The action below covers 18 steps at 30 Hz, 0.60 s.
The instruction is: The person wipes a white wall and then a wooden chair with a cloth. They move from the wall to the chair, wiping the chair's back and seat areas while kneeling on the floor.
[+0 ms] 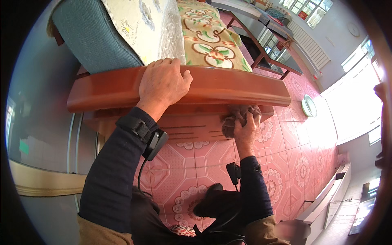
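Observation:
My left hand (165,82) rests palm down over the top of a glossy reddish-brown wooden sofa armrest (220,85), its fingers over the far edge. Lower and to the right, my right hand (247,128) grips a crumpled brown cloth (234,119). The cloth lies against the wooden side panel (190,122) just under the armrest's overhang. Dark slots run across that panel. Beyond the armrest, a patterned cover (211,39) with flower shapes lies on the seat, next to a white flowered cover (134,27) over the blue backrest (92,36).
A glass-topped coffee table (266,43) stands past the sofa. On the pink tiled floor (284,137) sits a pale green basin (309,106) by the bright doorway. A white low cabinet (327,193) is at lower right. Grey glossy panels (43,131) stand close on the left.

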Available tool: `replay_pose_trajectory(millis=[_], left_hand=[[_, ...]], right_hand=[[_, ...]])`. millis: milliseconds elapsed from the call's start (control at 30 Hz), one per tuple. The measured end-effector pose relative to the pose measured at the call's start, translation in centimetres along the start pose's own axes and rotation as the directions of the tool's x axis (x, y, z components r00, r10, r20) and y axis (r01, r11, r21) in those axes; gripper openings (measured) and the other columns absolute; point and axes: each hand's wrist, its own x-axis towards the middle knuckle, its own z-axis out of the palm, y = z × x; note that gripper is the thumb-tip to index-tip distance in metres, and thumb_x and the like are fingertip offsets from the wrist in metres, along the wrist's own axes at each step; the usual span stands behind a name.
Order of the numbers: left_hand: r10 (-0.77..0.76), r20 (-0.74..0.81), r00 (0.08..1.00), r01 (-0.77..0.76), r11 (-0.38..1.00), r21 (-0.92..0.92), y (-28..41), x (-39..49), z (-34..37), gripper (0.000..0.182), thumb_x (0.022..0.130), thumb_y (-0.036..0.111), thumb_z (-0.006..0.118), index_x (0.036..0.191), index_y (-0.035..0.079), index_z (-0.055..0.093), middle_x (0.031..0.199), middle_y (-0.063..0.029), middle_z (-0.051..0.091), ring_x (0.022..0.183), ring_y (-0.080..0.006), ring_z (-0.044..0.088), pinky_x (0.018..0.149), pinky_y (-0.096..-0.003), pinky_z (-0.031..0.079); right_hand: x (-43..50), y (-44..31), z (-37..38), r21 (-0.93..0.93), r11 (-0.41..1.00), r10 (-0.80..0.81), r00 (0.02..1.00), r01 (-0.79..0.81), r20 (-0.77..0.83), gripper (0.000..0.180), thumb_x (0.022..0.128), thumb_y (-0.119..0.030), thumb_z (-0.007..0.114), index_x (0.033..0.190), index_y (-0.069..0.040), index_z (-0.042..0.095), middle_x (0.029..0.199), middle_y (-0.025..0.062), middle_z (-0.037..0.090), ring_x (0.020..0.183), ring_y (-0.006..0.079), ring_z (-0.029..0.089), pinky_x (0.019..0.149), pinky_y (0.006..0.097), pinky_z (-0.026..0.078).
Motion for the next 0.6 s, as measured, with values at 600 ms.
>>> replay_pose_trajectory(millis=[600], left_hand=[[-0.011,0.028,1.000,0.010,1.000,0.028,0.0,0.3,0.0,0.039,0.096,0.033,0.062,0.109,-0.002,0.074,0.106,-0.0231,0.076,0.102,-0.0400,0.071,0.095,-0.0493,0.055]], right_hand=[[0.7,-11.9,4.7,0.315,0.939,-0.188,0.974,0.140,0.126,0.048,0.072,-0.004,0.075,0.119,-0.007,0.071,0.127,0.0177,0.061,0.119,0.0453,0.056,0.099,0.0555,0.048]])
